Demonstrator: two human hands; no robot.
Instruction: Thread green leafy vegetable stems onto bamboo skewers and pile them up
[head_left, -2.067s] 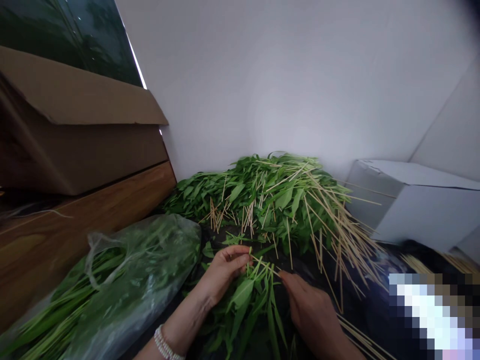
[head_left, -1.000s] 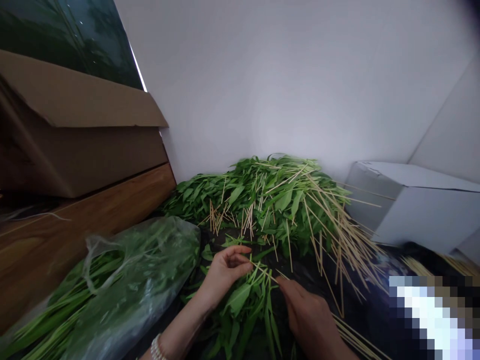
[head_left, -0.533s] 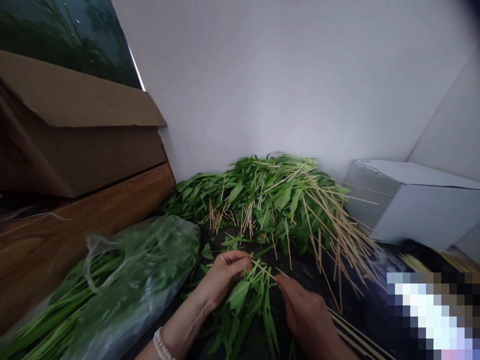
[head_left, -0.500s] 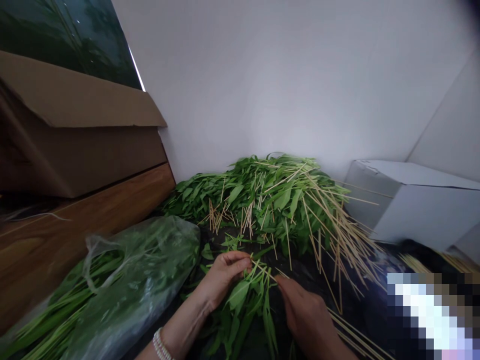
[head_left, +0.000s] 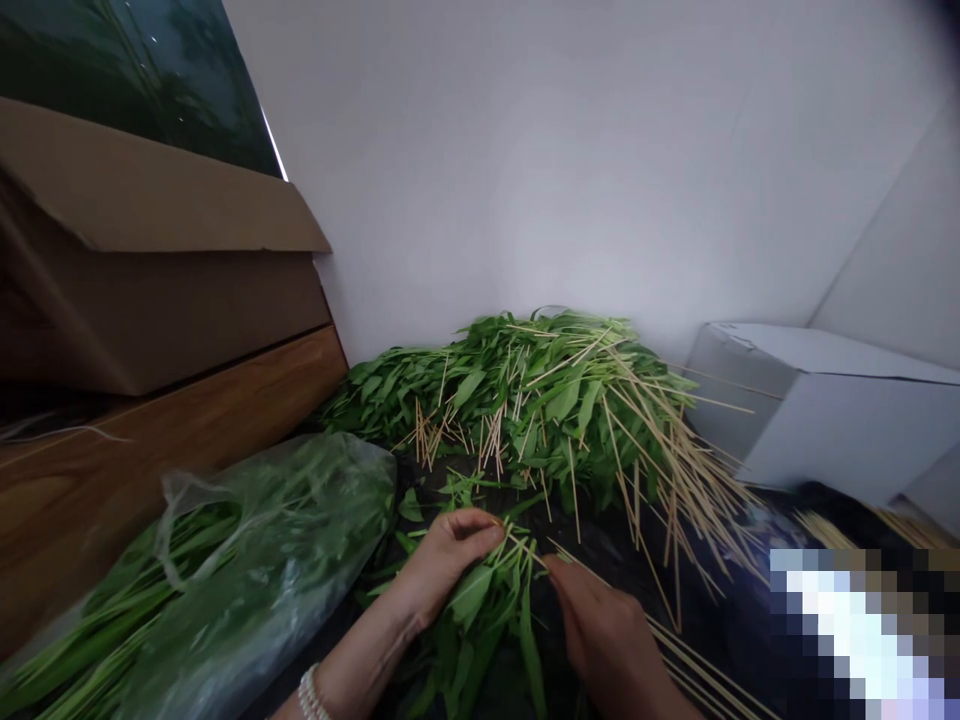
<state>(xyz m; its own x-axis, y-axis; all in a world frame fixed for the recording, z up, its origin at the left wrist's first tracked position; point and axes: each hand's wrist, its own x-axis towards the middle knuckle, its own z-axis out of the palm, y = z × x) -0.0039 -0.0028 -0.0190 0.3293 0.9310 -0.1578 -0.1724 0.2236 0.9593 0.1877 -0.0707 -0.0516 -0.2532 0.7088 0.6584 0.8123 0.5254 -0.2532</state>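
Note:
My left hand (head_left: 442, 565) is closed around the top of a small bunch of green leafy stems (head_left: 480, 620) low in the middle of the view. My right hand (head_left: 604, 635) is pinched on a thin bamboo skewer (head_left: 525, 548) whose tip runs into the leaves by my left fingers. Just beyond my hands lies a large heap of skewered greens (head_left: 540, 400), with many skewer ends sticking out toward the right.
A clear plastic bag of green stems (head_left: 225, 570) lies at the left. Behind it are a wooden ledge (head_left: 172, 440) and a cardboard box (head_left: 150, 270). A white box (head_left: 825, 400) stands at the right. Loose skewers (head_left: 705, 680) lie on the dark cloth by my right hand.
My hands have stayed close together on the same bunch. My left fingers closed tighter on the leaves, and my right hand shifted slightly left and down with the skewer.

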